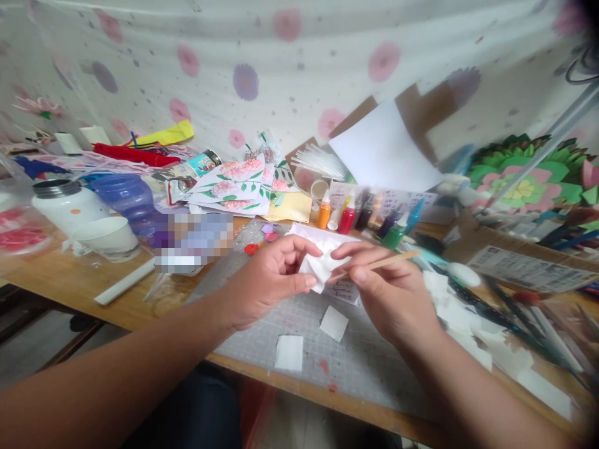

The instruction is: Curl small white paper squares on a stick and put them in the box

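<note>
My left hand point(271, 277) is closed, pinching a small crumpled piece of white paper point(319, 265) above a grey cutting mat point(304, 324). My right hand point(388, 287) is closed around a thin wooden stick point(388, 262), whose tip touches the white paper. Two small white paper squares lie on the mat below my hands, one at the front point(289, 352) and one nearer my right hand point(334, 323). More white paper scraps point(449, 305) lie to the right of my right hand.
Small bottles of coloured paint point(349, 215) stand behind the mat. A white jar point(68, 202) and a white cup point(110, 237) sit at the left. Flower-painted cards point(238, 184), a white sheet point(384, 149) and green paper flowers point(528, 174) crowd the back. Pens and tools point(515, 318) lie at the right.
</note>
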Demonstrator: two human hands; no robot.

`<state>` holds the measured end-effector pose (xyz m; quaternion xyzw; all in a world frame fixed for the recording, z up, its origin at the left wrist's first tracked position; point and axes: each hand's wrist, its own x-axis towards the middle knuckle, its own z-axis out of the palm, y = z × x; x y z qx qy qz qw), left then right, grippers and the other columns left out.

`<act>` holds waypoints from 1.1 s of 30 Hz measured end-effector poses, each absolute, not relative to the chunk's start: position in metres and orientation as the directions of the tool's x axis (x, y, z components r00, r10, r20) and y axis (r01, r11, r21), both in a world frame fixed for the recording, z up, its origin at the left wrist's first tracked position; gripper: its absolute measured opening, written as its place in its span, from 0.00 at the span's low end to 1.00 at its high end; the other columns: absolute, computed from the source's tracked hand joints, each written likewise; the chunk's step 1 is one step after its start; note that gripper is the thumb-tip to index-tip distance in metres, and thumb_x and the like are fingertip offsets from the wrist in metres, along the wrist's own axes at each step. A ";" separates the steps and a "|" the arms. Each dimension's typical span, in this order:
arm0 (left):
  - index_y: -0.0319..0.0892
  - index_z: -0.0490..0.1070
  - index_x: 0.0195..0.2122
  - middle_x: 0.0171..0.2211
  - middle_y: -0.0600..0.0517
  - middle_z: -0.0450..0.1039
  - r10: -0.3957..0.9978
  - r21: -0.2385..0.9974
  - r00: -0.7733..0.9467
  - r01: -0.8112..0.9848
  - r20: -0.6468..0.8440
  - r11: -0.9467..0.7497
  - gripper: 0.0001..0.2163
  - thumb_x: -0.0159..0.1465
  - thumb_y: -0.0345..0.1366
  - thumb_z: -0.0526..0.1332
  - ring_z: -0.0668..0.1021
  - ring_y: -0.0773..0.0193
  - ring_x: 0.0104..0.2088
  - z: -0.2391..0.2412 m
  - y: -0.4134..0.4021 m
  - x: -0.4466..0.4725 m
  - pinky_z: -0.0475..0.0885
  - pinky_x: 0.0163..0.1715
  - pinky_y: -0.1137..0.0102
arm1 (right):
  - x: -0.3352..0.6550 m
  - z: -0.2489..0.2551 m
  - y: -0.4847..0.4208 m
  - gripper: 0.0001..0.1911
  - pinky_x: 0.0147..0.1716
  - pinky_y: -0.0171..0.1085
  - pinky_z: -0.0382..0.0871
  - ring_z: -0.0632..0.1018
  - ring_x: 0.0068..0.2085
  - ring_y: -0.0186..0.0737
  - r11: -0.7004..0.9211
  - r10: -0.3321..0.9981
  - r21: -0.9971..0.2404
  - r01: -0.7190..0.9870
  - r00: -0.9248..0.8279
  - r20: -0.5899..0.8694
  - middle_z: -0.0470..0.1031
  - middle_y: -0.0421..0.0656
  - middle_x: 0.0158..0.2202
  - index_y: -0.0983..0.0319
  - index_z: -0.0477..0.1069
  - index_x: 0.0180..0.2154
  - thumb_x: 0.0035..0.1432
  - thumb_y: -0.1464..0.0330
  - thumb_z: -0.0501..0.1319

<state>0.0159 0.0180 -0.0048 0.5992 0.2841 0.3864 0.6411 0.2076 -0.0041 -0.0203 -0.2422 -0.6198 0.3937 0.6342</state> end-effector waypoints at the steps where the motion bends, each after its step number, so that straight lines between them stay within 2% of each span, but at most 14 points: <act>1: 0.42 0.68 0.43 0.32 0.53 0.73 0.837 0.989 0.539 -0.149 0.094 -0.015 0.13 0.58 0.29 0.66 0.75 0.65 0.35 -0.004 0.018 0.016 0.66 0.35 0.70 | 0.208 -0.020 -0.004 0.05 0.47 0.48 0.74 0.77 0.45 0.43 0.574 0.800 -0.795 -0.194 -0.074 0.596 0.80 0.41 0.29 0.54 0.80 0.31 0.56 0.70 0.66; 6: 0.42 0.69 0.42 0.27 0.57 0.69 0.843 0.996 0.535 -0.085 0.060 -0.016 0.12 0.58 0.30 0.66 0.70 0.69 0.29 -0.003 0.017 0.015 0.63 0.31 0.72 | 0.208 -0.021 -0.003 0.04 0.47 0.47 0.73 0.78 0.45 0.43 0.596 0.787 -0.785 -0.171 -0.071 0.613 0.81 0.42 0.32 0.55 0.81 0.32 0.56 0.69 0.67; 10: 0.41 0.71 0.40 0.27 0.56 0.70 0.835 1.000 0.550 -0.013 0.001 0.007 0.11 0.56 0.31 0.67 0.70 0.69 0.29 -0.002 0.017 0.015 0.63 0.30 0.72 | 0.208 -0.021 -0.004 0.06 0.47 0.45 0.73 0.78 0.45 0.41 0.595 0.782 -0.778 -0.202 -0.075 0.618 0.81 0.40 0.32 0.55 0.81 0.33 0.56 0.72 0.66; 15: 0.39 0.71 0.40 0.27 0.55 0.71 0.821 0.997 0.568 -0.015 -0.052 0.073 0.12 0.54 0.31 0.67 0.70 0.69 0.28 0.001 0.015 0.016 0.63 0.30 0.72 | 0.207 -0.020 -0.004 0.07 0.47 0.44 0.73 0.78 0.43 0.40 0.612 0.771 -0.770 -0.179 -0.081 0.631 0.81 0.40 0.31 0.54 0.81 0.33 0.56 0.72 0.66; 19: 0.40 0.71 0.41 0.24 0.57 0.69 0.830 0.988 0.555 -0.079 -0.064 0.129 0.13 0.54 0.31 0.68 0.68 0.71 0.25 0.003 0.014 0.017 0.61 0.28 0.72 | 0.208 -0.018 -0.005 0.06 0.46 0.46 0.74 0.79 0.43 0.43 0.661 0.742 -0.745 -0.084 -0.074 0.666 0.81 0.41 0.30 0.54 0.81 0.33 0.57 0.70 0.66; 22: 0.41 0.71 0.40 0.24 0.57 0.69 0.822 0.965 0.563 -0.155 -0.089 0.211 0.12 0.54 0.30 0.68 0.68 0.72 0.25 0.003 0.014 0.017 0.60 0.27 0.73 | 0.210 -0.014 -0.010 0.08 0.43 0.44 0.75 0.78 0.41 0.43 0.731 0.681 -0.682 0.014 -0.074 0.728 0.80 0.41 0.29 0.53 0.81 0.35 0.57 0.72 0.65; 26: 0.42 0.71 0.41 0.28 0.55 0.70 0.813 0.938 0.574 -0.215 -0.103 0.271 0.13 0.55 0.30 0.68 0.68 0.71 0.27 0.001 0.014 0.018 0.60 0.28 0.73 | 0.209 -0.006 -0.021 0.12 0.40 0.41 0.75 0.79 0.39 0.40 0.772 0.636 -0.624 0.123 -0.108 0.764 0.80 0.42 0.35 0.54 0.80 0.38 0.55 0.76 0.66; 33: 0.42 0.72 0.42 0.31 0.54 0.71 0.815 0.930 0.570 -0.233 -0.105 0.283 0.14 0.54 0.30 0.68 0.69 0.71 0.27 0.000 0.014 0.017 0.61 0.28 0.73 | 0.206 0.001 -0.026 0.11 0.39 0.38 0.75 0.80 0.38 0.38 0.802 0.597 -0.569 0.185 -0.183 0.781 0.78 0.43 0.36 0.58 0.79 0.37 0.55 0.78 0.65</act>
